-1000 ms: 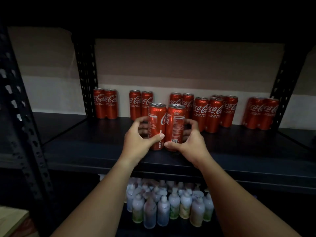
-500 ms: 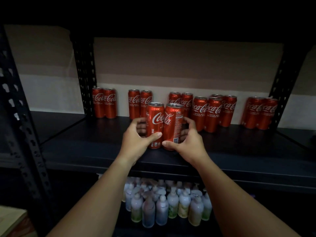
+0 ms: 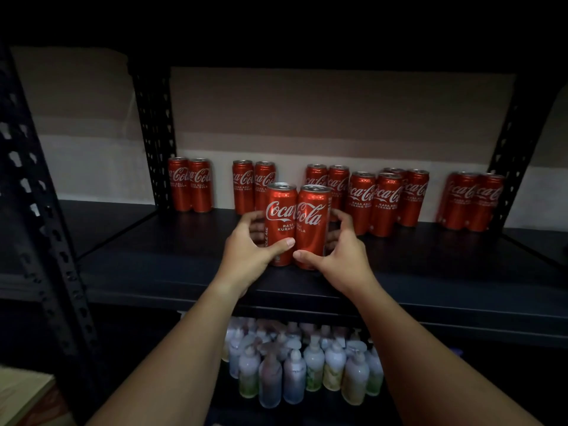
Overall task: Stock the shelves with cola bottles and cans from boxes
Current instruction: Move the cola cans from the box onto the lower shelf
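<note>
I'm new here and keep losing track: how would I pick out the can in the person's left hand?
Find the black shelf lined with red cans along the wall. Two cans stand side by side, forward of that row. The left hand grips the left can, the one whose logo reads "Coca".

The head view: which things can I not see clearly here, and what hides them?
- Left hand and right hand: fingers hidden behind the two front cans.
- Back-row pair: lower parts covered by the front cans.
- Pump bottles on the lower level: labels too dim and blurred; rear ones hidden under the shelf.
- Cardboard box: cut off by the left edge.
</note>
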The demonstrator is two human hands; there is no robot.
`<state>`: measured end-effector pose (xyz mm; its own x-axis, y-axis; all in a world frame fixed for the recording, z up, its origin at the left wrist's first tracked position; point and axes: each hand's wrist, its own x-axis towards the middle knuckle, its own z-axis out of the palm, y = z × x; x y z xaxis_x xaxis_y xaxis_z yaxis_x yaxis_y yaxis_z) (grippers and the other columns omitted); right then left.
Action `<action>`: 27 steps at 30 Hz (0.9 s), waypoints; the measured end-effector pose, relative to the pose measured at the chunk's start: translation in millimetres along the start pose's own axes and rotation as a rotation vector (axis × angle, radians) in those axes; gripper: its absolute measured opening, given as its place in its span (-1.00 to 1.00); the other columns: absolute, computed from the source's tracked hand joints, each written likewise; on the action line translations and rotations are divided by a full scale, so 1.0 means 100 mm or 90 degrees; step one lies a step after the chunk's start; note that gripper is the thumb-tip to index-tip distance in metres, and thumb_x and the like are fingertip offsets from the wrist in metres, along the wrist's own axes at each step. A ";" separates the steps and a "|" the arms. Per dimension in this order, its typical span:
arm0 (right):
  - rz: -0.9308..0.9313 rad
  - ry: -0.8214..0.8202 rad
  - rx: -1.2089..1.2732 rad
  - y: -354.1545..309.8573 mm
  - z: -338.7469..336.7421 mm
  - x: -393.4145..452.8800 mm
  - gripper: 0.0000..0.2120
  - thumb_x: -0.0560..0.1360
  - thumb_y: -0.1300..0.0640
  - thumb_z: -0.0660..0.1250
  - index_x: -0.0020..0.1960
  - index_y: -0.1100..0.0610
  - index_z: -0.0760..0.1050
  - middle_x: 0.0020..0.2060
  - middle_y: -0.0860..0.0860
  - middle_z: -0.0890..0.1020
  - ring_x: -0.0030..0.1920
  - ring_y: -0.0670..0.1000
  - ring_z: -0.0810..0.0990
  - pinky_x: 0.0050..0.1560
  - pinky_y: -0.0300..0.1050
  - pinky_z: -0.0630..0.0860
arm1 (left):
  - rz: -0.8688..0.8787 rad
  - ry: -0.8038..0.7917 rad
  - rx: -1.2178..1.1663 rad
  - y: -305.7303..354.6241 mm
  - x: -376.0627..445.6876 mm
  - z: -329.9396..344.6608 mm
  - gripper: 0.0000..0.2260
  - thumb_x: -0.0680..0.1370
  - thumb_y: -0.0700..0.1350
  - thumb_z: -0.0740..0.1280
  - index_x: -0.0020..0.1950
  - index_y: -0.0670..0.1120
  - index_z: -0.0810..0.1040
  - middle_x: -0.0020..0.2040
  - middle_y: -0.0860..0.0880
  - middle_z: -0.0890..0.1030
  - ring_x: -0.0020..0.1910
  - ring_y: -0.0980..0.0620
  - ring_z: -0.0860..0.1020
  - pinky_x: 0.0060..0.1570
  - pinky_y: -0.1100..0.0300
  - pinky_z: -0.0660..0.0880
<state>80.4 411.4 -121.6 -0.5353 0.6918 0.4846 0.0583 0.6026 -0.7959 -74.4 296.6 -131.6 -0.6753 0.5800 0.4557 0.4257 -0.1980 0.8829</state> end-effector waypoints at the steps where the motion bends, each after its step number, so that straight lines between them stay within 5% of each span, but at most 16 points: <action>1: 0.000 0.002 0.004 0.00 0.00 0.00 0.02 0.24 0.06 0.70 0.53 -0.04 0.17 -0.02 -0.13 0.59 -0.06 -0.20 0.61 -0.07 -0.40 0.52 | -0.006 0.000 -0.012 0.00 0.00 -0.01 -0.31 0.28 -0.02 0.70 0.35 0.05 0.50 0.15 0.03 0.65 0.12 0.16 0.64 0.15 0.12 0.63; 6: 0.005 -0.011 0.021 -0.01 0.00 0.00 -0.03 0.29 0.12 0.67 0.52 -0.09 0.18 0.00 -0.17 0.57 0.00 -0.22 0.59 0.13 -0.22 0.59 | -0.020 -0.015 -0.064 -0.01 0.01 -0.02 -0.22 0.23 -0.02 0.73 0.37 0.05 0.47 0.16 -0.02 0.68 0.15 0.06 0.67 0.19 0.04 0.62; 9: 0.004 -0.020 0.020 -0.02 0.00 -0.01 -0.01 0.28 0.07 0.68 0.53 -0.08 0.17 0.00 -0.24 0.52 -0.02 -0.31 0.52 0.05 -0.41 0.49 | -0.020 -0.018 -0.065 -0.01 0.00 -0.02 -0.16 0.14 0.11 0.72 0.36 0.10 0.48 0.20 0.00 0.67 0.19 0.08 0.65 0.22 0.03 0.61; 12: 0.001 -0.001 -0.001 -0.02 0.01 0.00 0.04 0.23 -0.02 0.70 0.54 -0.04 0.17 0.09 -0.09 0.55 0.01 -0.24 0.55 0.01 -0.37 0.51 | -0.009 0.010 -0.025 0.01 -0.02 -0.02 -0.16 0.11 0.14 0.73 0.33 0.13 0.49 0.18 0.04 0.65 0.16 0.12 0.63 0.15 0.09 0.62; 17: 0.015 -0.004 0.002 -0.02 -0.01 0.00 -0.04 0.29 0.08 0.68 0.52 -0.01 0.20 -0.06 -0.14 0.55 -0.12 -0.21 0.58 -0.17 -0.47 0.48 | -0.039 -0.006 -0.041 0.02 -0.01 -0.03 -0.30 0.28 -0.11 0.71 0.35 -0.01 0.51 0.11 -0.03 0.67 0.10 0.07 0.65 0.01 0.23 0.62; 21: 0.026 -0.020 0.038 -0.01 -0.01 0.02 -0.05 0.31 0.14 0.66 0.53 -0.05 0.19 0.04 -0.11 0.56 0.02 -0.13 0.60 0.14 -0.11 0.60 | -0.073 -0.037 -0.124 0.02 0.02 -0.09 -0.35 0.36 -0.27 0.62 0.40 -0.06 0.49 0.17 -0.09 0.68 0.18 -0.01 0.66 0.09 0.19 0.60; 24: 0.022 -0.031 0.035 0.01 0.00 0.03 -0.01 0.27 0.04 0.68 0.52 -0.10 0.16 0.13 -0.10 0.55 0.13 -0.11 0.58 0.19 -0.12 0.56 | -0.075 -0.039 -0.134 0.03 0.01 -0.09 -0.31 0.34 -0.26 0.64 0.42 -0.05 0.48 0.21 -0.07 0.66 0.21 0.03 0.64 0.17 0.14 0.59; 27: 0.015 -0.017 0.000 0.02 0.02 0.03 0.07 0.18 -0.13 0.70 0.52 -0.11 0.16 0.17 -0.03 0.55 0.09 -0.12 0.59 0.14 -0.16 0.58 | -0.060 -0.019 -0.104 0.05 0.00 -0.05 -0.28 0.30 -0.21 0.68 0.40 -0.05 0.49 0.17 -0.04 0.65 0.13 0.08 0.64 0.01 0.24 0.62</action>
<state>77.6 413.8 -122.5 -0.5557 0.6951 0.4561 0.0717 0.5866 -0.8067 -75.0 291.4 -126.4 -0.6884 0.6242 0.3694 0.2567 -0.2666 0.9290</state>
